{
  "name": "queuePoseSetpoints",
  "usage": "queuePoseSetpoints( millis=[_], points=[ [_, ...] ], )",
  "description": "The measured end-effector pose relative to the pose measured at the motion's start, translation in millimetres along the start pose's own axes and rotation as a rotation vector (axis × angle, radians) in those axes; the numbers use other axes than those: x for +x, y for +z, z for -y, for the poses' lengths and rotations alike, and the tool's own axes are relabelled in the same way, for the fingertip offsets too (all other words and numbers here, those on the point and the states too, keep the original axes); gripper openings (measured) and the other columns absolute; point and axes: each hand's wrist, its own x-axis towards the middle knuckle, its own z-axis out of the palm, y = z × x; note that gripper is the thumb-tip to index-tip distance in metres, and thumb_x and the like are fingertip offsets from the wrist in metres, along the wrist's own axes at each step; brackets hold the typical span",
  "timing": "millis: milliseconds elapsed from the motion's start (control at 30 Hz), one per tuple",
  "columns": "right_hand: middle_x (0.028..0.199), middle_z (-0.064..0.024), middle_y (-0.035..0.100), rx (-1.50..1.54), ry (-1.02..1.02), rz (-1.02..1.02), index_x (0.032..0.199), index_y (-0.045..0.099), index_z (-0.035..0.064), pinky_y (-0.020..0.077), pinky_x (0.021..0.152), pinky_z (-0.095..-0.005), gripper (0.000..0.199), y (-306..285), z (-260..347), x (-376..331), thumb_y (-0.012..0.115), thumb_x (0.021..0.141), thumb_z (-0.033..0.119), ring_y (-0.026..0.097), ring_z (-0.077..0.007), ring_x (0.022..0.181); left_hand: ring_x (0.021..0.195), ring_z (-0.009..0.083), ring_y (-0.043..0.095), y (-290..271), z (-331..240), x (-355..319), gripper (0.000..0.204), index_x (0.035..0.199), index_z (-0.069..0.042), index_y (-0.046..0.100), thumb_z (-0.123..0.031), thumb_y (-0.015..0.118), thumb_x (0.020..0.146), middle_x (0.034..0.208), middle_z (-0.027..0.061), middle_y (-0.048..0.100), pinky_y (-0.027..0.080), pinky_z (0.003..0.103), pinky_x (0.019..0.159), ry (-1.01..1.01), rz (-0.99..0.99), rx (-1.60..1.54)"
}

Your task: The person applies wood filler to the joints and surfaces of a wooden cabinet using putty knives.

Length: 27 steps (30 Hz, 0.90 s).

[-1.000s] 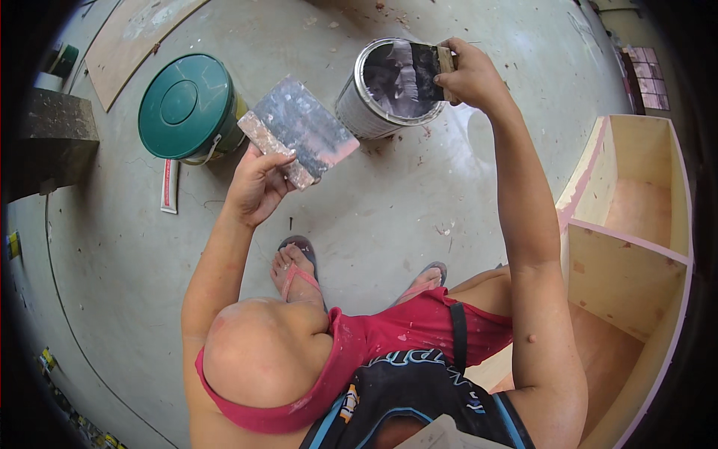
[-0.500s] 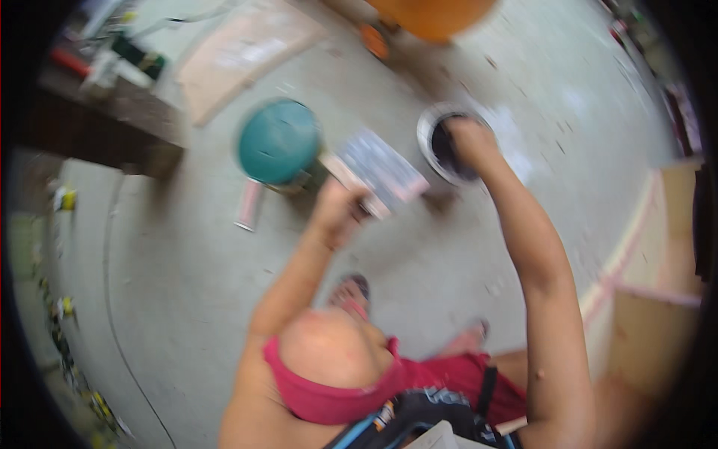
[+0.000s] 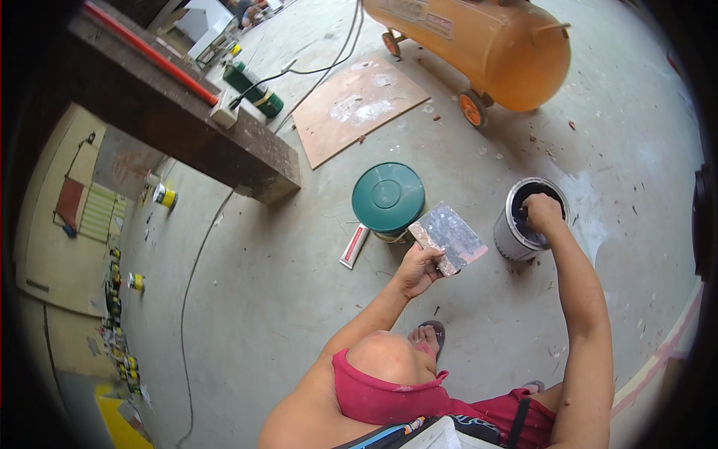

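Observation:
My left hand is closed on the edge of a flat, grey, putty-smeared board, thumb on top. The board is held tilted beside a tub with a round green lid. On the floor just left of the tub lies a white and red tube. To the right stands an open metal can with a dark inside. My right hand reaches into its mouth with the fingers curled. Whatever those fingers hold, if anything, is hidden.
Beyond the tub lies a stained wooden sheet. An orange wheeled air compressor tank stands at the far right. A dark beam juts in from the left, near a green cylinder. A cable crosses the floor at left.
The view has swung, so everything sits farther right and lower, and the blur is gone. My left hand keeps the board and my right hand stays inside the can.

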Motion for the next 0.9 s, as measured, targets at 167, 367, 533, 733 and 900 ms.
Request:
queuePoseSetpoints(
  millis=[167,367,533,733,900],
  points=[
    [0.083,-0.0205,0.062,0.042,0.155,-0.120,0.083,0.059,0.0032,0.0469,0.070,-0.0454,0.013,-24.2,-12.5,-29.1,0.056,0.070,0.006,0.060,-0.0375,0.081,0.103,0.0267,0.055,10.4,10.4,9.4,0.052,0.124,-0.009,0.032,-0.001,0.051,0.077,0.115,0.0105,0.050,0.050,0.046,0.084,0.024,0.056,-0.015],
    [0.077,-0.0241,0.059,0.376,-0.040,-0.471,0.094,0.048,0.0019,0.0450,0.065,-0.0435,0.021,-56.6,-36.6,-70.4,0.047,0.073,0.000,0.057,-0.0413,0.075,0.098,0.0291,0.057,29.2,8.7,33.6,0.043,0.118,-0.003,0.039,0.001,0.049,0.077,0.109,0.0129,0.053,0.052,0.045,0.080,0.071,0.119,0.069],
    [0.092,-0.0140,0.066,0.829,-0.152,-0.535,0.108,0.057,0.0002,0.0480,0.075,-0.0249,0.030,-78.0,-31.1,-105.3,0.049,0.079,-0.006,0.063,-0.0163,0.082,0.096,0.0287,0.058,59.4,9.7,52.3,0.045,0.119,-0.001,0.037,0.002,0.044,0.074,0.110,0.0138,0.053,0.053,0.045,0.079,0.096,0.267,0.073],
    [0.104,-0.0119,0.063,1.149,-0.402,-0.607,0.109,0.059,-0.0013,0.0470,0.085,-0.0258,0.035,-75.3,-19.4,-137.8,0.050,0.078,-0.014,0.060,-0.0163,0.096,0.100,0.0278,0.058,97.9,17.7,51.2,0.051,0.124,-0.002,0.033,0.005,0.042,0.074,0.114,0.0139,0.052,0.052,0.044,0.082,0.057,0.374,-0.070],
    [0.109,-0.0135,0.061,0.847,-0.528,-0.639,0.110,0.061,0.0057,0.0473,0.088,-0.0300,0.049,-75.7,6.4,-154.7,0.051,0.068,-0.018,0.058,-0.0249,0.104,0.102,0.0255,0.057,102.5,15.9,39.2,0.053,0.125,-0.003,0.034,0.007,0.042,0.074,0.116,0.0139,0.052,0.050,0.040,0.086,0.058,0.535,-0.092]
  ],
)
